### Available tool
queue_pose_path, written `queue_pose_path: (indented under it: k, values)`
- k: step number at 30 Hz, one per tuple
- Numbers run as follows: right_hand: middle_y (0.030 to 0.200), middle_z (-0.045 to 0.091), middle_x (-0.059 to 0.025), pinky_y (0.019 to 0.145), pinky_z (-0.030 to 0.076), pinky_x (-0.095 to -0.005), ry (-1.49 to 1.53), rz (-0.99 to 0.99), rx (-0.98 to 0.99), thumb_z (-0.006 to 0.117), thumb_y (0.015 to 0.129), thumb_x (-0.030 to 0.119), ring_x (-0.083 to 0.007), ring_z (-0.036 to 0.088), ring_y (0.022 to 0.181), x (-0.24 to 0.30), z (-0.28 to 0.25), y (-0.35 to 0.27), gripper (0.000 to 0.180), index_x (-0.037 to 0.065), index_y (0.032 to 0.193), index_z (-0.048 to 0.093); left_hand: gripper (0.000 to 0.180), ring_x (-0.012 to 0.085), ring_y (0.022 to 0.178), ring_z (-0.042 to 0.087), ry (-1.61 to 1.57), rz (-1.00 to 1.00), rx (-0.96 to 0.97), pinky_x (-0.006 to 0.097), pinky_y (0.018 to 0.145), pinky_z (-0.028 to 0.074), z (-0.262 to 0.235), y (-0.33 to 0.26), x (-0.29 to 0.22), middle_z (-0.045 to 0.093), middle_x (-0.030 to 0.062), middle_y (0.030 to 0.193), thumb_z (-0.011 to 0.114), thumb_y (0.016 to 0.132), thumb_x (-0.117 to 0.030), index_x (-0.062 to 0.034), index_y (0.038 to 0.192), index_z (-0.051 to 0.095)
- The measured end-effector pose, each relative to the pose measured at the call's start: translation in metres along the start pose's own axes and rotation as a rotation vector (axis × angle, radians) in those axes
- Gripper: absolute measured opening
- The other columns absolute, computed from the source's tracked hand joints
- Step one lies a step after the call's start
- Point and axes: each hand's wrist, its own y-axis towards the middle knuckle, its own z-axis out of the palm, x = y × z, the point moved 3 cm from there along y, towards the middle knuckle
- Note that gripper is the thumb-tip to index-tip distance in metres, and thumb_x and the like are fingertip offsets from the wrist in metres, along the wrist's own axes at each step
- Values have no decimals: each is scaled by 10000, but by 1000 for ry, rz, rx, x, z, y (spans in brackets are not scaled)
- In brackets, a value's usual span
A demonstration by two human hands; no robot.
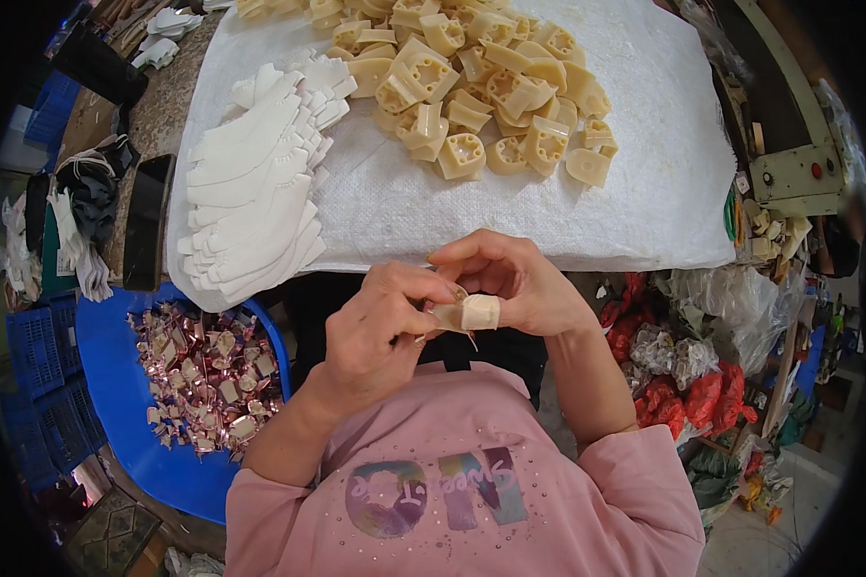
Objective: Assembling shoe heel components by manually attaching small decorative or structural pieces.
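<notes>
Soft light, bright white sheet (654, 207), faint shadows, edges bowing into black

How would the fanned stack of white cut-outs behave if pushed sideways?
The white cut-outs would probably slide apart, since they lie overlapped and staggered with nothing visible binding them. Each is likely light and somewhat flexible, given its thin edges. Tipping seems unlikely: they spread low and broad.

A speckled brown table (185, 91) stood partly under white woven sheeting (635, 221), blue slatted crates (34, 356) lined the left, a pale machine housing (797, 178) stood rightward, grey floor (770, 539) showed below.
</notes>
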Motion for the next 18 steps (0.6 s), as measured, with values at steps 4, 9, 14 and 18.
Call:
queue_pose_path:
  k: [4, 9, 14, 18]
  values:
    - [850, 621, -68, 625, 496, -231, -62, 16, -45, 689, 793, 99, -97, 584, 740, -3, 3, 5, 405, 6, 1147, 517, 239, 221, 748, 615, 129, -74, 5, 284, 628, 490, 1, -5, -2, 600, 133, 857, 705, 705, 69, -32, 762, 497]
    - [791, 619, -51, 505, 433, -213, -118, 33, -163, 603, 871, 164, -69, 557, 658, -14, 5, 11, 346, 17, 1168, 505, 188, 176, 734, 589, 20, -213, -70, 253, 607, 478, 5, 2, 0, 591, 121, 863, 667, 721, 94, -17, 799, 537]
    - [862, 629, -58, 665, 478, -247, -27, -186, -235, 521, 935, 242, -118, 575, 708, -8, 0, 7, 349, 55, 1227, 485, 159, 112, 797, 581, -325, -474, -343, 254, 704, 497, 0, -2, 9, 613, 113, 931, 654, 760, 75, 16, 867, 552]
    - [1060, 542, -84, 882, 412, -306, -345, -393, -118, 542, 910, 194, -185, 476, 1025, -6, 2, 3, 259, 91, 1147, 545, 157, 113, 823, 584, -520, -575, -319, 245, 741, 486, 2, -1, 12, 622, 123, 937, 656, 783, 48, 31, 907, 562]
